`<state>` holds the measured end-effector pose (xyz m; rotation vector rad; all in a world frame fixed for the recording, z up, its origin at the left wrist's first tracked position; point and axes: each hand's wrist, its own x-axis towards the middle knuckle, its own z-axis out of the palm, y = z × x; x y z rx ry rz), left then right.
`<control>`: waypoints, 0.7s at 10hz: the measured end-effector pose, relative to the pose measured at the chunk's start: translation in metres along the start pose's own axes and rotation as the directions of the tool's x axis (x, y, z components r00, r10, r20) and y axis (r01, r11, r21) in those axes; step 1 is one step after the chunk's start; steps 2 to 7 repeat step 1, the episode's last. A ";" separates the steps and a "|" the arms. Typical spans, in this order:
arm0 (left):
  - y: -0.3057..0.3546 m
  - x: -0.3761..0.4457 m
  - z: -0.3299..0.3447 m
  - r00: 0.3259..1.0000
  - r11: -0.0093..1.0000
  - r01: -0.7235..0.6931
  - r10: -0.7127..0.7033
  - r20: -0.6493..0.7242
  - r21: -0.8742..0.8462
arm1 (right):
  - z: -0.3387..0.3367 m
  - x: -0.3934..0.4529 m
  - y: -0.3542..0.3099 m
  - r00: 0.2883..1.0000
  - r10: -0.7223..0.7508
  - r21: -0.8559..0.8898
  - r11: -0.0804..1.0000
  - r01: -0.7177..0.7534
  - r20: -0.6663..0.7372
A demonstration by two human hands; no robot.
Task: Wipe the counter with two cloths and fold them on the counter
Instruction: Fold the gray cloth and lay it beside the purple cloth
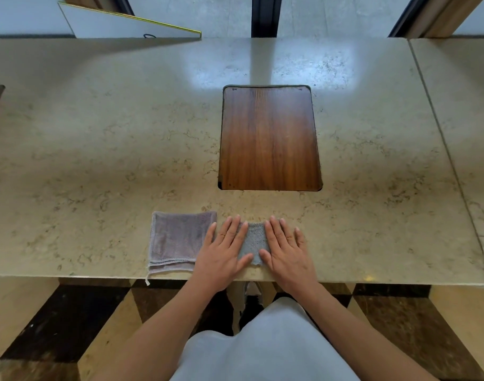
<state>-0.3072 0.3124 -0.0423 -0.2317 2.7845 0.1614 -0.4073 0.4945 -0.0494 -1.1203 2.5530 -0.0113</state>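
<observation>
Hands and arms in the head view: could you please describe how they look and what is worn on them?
Both the left hand and the right hand are bare, with no gloves, rings, watch or bracelets visible. The forearms are bare too; no sleeves reach into view. Fingernails look short and unpainted.

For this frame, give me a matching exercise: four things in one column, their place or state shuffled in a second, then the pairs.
Things:
1. folded mauve terry cloth
2. small grey textured cloth
3. dark brown wooden panel
4. white board with yellow edging

Places or states:
A. set into the beige stone counter
B. pressed flat under left hand and right hand
C. leaning at the counter's far left
D. lying untouched near the front edge

Pairs: 1-D, 2-B, 3-A, 4-C
</observation>
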 end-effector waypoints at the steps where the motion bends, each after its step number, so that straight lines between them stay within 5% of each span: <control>1: -0.001 -0.006 -0.009 0.999 0.999 0.024 -0.025 -0.031 -0.035 | -0.014 0.002 -0.007 0.999 0.037 0.117 0.992 -0.041 0.038; 7: -0.001 -0.006 -0.009 0.999 0.999 0.024 -0.025 -0.031 -0.035 | -0.014 0.002 -0.007 0.999 0.037 0.117 0.992 -0.041 0.038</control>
